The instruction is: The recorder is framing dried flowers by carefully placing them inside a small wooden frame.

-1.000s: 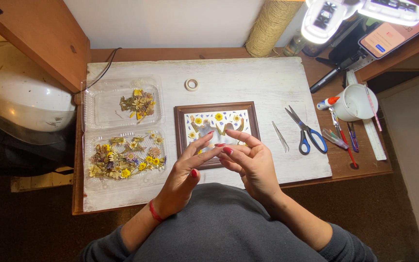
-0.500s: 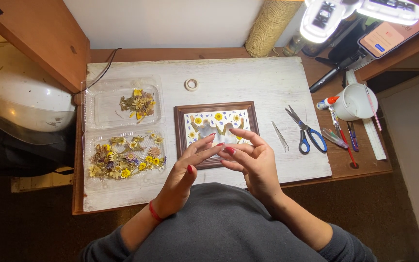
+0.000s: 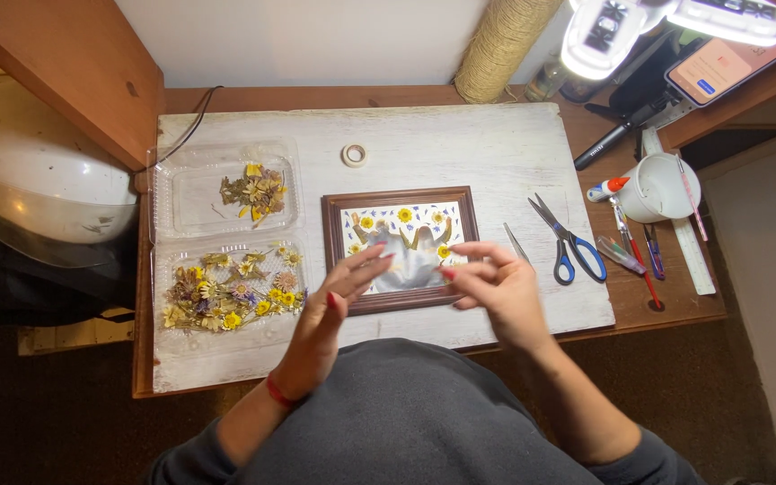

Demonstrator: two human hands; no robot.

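Your work sits in a dark brown wooden picture frame (image 3: 401,249), lying flat near the middle of the white tabletop (image 3: 496,153), its long sides running left to right. Inside it you see a pale backing dotted with small pressed yellow flowers and bits of blue, set mostly along the far edge and the sides. A soft whitish patch fills the near centre of the picture. The near-left and near-right parts of the frame are covered from your view; the far rail and both far corners show plainly, square to the tabletop edge.
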